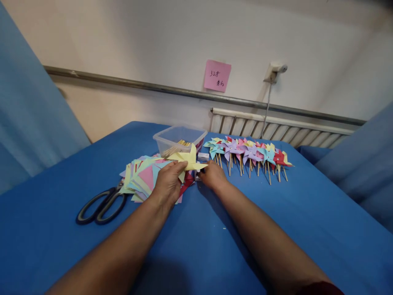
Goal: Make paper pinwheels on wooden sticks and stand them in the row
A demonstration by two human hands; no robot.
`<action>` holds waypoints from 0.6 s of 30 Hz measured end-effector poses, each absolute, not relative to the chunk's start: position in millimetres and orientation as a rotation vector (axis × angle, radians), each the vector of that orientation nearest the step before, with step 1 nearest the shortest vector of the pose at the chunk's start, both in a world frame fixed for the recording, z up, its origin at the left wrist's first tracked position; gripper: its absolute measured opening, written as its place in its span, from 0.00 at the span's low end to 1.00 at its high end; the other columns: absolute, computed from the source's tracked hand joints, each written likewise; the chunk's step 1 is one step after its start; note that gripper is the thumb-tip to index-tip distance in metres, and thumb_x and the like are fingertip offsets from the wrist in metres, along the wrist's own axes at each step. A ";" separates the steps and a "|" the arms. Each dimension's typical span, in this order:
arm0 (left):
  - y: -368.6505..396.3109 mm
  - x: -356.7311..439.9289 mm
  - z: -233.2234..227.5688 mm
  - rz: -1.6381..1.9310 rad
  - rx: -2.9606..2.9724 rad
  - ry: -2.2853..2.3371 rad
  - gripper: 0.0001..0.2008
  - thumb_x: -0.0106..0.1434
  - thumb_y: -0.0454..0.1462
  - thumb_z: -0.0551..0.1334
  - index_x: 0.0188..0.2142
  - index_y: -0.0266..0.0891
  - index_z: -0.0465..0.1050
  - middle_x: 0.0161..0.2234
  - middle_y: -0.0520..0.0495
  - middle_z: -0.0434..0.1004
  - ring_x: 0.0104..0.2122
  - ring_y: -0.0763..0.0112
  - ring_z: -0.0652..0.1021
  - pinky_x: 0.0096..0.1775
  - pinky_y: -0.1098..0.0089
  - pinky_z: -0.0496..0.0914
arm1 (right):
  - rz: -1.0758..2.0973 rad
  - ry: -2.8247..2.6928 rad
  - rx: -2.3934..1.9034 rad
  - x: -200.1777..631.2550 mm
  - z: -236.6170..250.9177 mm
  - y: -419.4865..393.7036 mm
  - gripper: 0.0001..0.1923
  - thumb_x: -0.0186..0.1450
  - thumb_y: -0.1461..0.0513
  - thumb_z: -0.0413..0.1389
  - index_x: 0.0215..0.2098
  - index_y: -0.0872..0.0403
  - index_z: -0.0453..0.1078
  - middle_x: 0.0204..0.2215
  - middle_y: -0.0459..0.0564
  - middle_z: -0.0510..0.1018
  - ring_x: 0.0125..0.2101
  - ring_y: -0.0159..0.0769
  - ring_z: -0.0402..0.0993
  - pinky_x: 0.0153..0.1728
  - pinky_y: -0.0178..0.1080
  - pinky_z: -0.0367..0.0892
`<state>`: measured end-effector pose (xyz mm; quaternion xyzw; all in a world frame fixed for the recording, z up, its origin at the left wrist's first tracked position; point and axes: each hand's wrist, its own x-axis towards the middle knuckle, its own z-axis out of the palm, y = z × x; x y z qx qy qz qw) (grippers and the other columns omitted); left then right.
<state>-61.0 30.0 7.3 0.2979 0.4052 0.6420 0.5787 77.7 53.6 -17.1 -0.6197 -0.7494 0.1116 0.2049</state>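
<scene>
Blue table [215, 246]; pale wall [153, 41]; pink note [217, 76].

Before you, a blue-covered table [276, 229] carries scissors [100, 206], a fanned stack of coloured paper squares [141, 176], a clear plastic box [179, 139] and a row of finished pinwheels [248, 153].

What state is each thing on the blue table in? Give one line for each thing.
yellow paper: folded, held up by the left hand
right hand: at the paper's tip, grip unclear
scissors: closed, lying flat
plastic box: lidless, sticks inside
paper squares: fanned stack
pinwheels: finished, lying in a row
</scene>
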 end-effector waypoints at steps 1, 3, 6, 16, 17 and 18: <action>30.1 -61.1 7.6 1.503 0.689 0.944 0.09 0.44 0.32 0.69 0.24 0.34 0.70 0.22 0.49 0.74 0.21 0.72 0.74 0.24 0.73 0.69 | 0.296 -2.088 -1.729 76.7 -15.5 52.4 0.14 0.63 0.59 0.53 0.45 0.51 0.75 0.45 0.55 0.75 0.41 0.41 0.73 0.42 0.38 0.65; 29.6 -60.9 8.7 1.504 0.673 0.938 0.10 0.43 0.32 0.69 0.25 0.34 0.70 0.22 0.50 0.74 0.21 0.72 0.74 0.24 0.73 0.69 | 0.255 -2.119 -1.714 75.9 -13.4 49.7 0.16 0.63 0.60 0.52 0.47 0.50 0.74 0.53 0.54 0.70 0.44 0.41 0.73 0.45 0.38 0.64; 28.1 -60.5 10.7 1.497 0.672 0.927 0.10 0.44 0.32 0.69 0.25 0.34 0.70 0.21 0.50 0.73 0.20 0.72 0.74 0.23 0.73 0.69 | 0.238 -2.216 -1.674 77.7 -12.1 48.6 0.17 0.65 0.61 0.49 0.49 0.47 0.72 0.55 0.49 0.69 0.46 0.39 0.72 0.45 0.36 0.63; 24.0 -59.7 13.4 1.476 0.665 0.953 0.09 0.44 0.32 0.69 0.24 0.34 0.70 0.20 0.50 0.73 0.19 0.73 0.73 0.22 0.74 0.68 | 0.176 -2.150 -1.850 88.9 -17.0 38.1 0.16 0.67 0.61 0.46 0.43 0.54 0.75 0.39 0.57 0.77 0.40 0.41 0.74 0.39 0.38 0.64; 23.8 -59.7 13.6 1.459 0.668 0.952 0.09 0.44 0.33 0.69 0.24 0.34 0.70 0.20 0.50 0.73 0.19 0.73 0.72 0.21 0.73 0.68 | 0.166 -2.141 -1.860 88.9 -16.8 36.0 0.16 0.67 0.61 0.46 0.42 0.54 0.75 0.38 0.57 0.77 0.39 0.42 0.74 0.39 0.38 0.64; 23.6 -59.7 13.6 1.451 0.671 0.949 0.09 0.44 0.33 0.69 0.25 0.34 0.70 0.20 0.50 0.73 0.18 0.73 0.72 0.21 0.73 0.68 | 0.156 -2.127 -1.869 88.8 -16.2 34.4 0.15 0.67 0.60 0.47 0.42 0.54 0.75 0.38 0.57 0.77 0.39 0.42 0.74 0.38 0.38 0.64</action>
